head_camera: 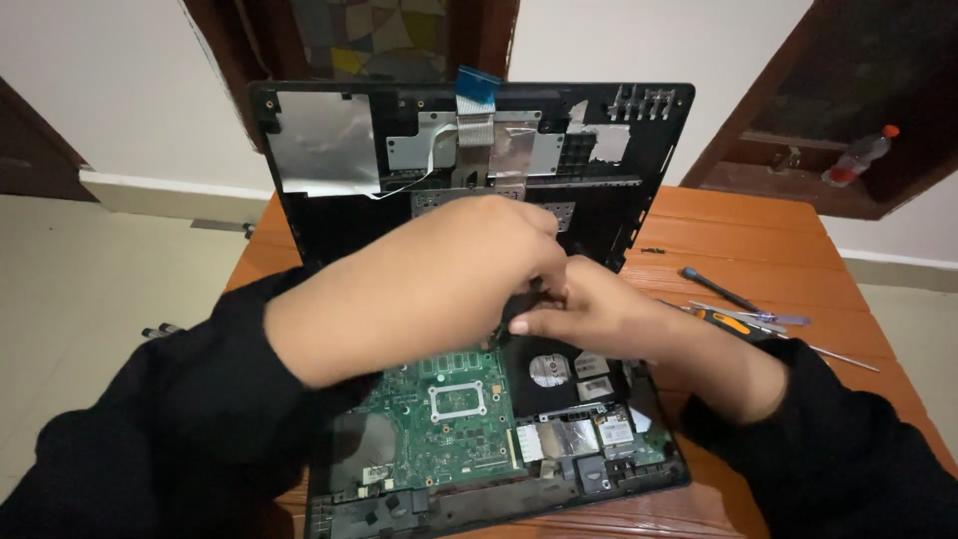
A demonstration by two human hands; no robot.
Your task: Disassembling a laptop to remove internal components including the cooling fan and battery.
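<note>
Head view looks down on an opened laptop (469, 419) that sits in the middle of a brown wooden table (758, 230), with its bottom end at the near edge of the tabletop. Its top cover (329, 210) is tipped up and stands at the far side, showing its black inside, some silver foil patches and a flat blue and grey ribbon cable (477, 105) near its top edge. Down in the base lies a green circuit board (449, 409) with a square silver frame in its middle. Both hands meet over the middle of the laptop, just above the board. The left hand (429, 284) is curled with its fingers bent down and pinched together, but what they hold is hidden, so I cannot tell. The right hand (599, 314) is curled too, with its thumb sticking out to the left, touching the left hand's fingers; I cannot tell if it grips anything. Both arms wear black sleeves. Toward the right edge of the tabletop, well apart from the hands, lie a dark screwdriver (720, 290), a tool with an orange handle (733, 321) and shiny tweezers (758, 317). A plastic bottle with an orange cap (856, 156) rests on a shelf past the far right corner.
</note>
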